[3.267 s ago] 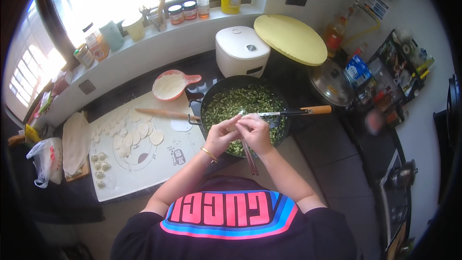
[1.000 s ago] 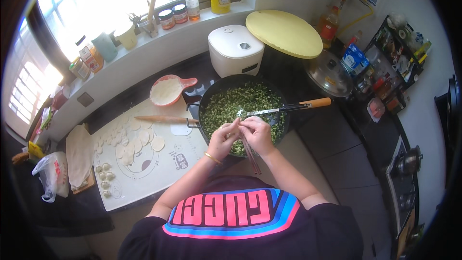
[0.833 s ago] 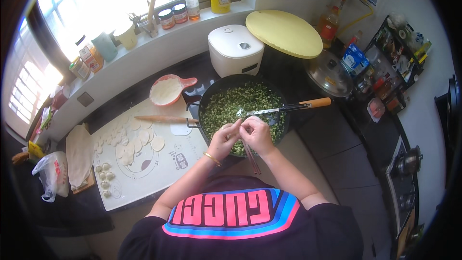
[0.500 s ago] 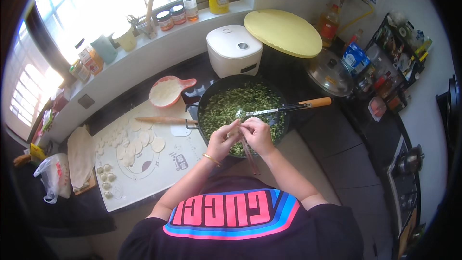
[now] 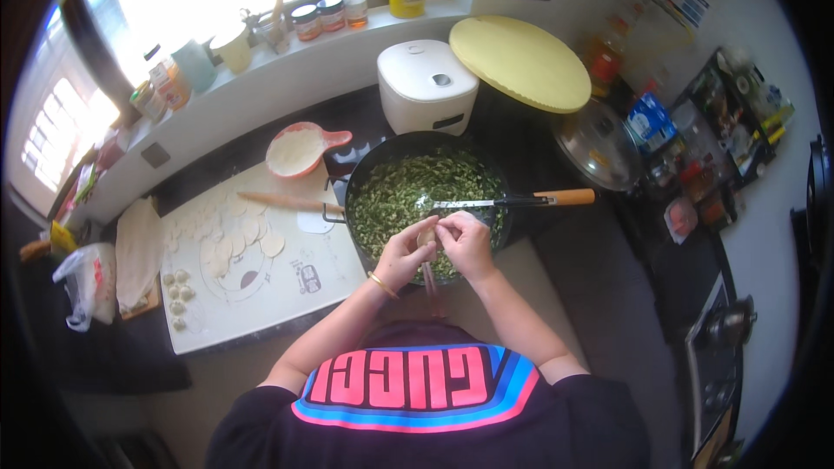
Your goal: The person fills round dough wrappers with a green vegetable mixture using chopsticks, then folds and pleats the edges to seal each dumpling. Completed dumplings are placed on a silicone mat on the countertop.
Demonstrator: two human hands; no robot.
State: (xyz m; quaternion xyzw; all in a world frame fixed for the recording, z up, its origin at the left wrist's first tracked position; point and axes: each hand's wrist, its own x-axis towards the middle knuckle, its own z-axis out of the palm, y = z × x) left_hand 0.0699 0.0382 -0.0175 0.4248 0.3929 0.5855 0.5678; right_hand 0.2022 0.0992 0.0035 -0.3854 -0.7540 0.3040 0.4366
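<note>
Over the near part of a dark pan, my two hands meet around a pale dumpling. My left hand cups it from the left, fingers closed. The fingertips of my right hand pinch its edge. A pair of chopsticks sticks out below the hands toward my body; their gripped end is hidden, so which hand holds them cannot be told. Chopped green filling covers the pan's inside. A metal utensil with a wooden handle rests across the pan, its head in the filling.
Left of the pan, a white mat bears round wrappers, several dumplings and a rolling pin. A red-rimmed bowl of flour stands behind. Beyond the pan are a white rice cooker and a yellow round lid.
My hands still work at the dumpling, which now shows more clearly between the fingers. The chopsticks' lower ends have swung left. The whole view has shifted slightly.
</note>
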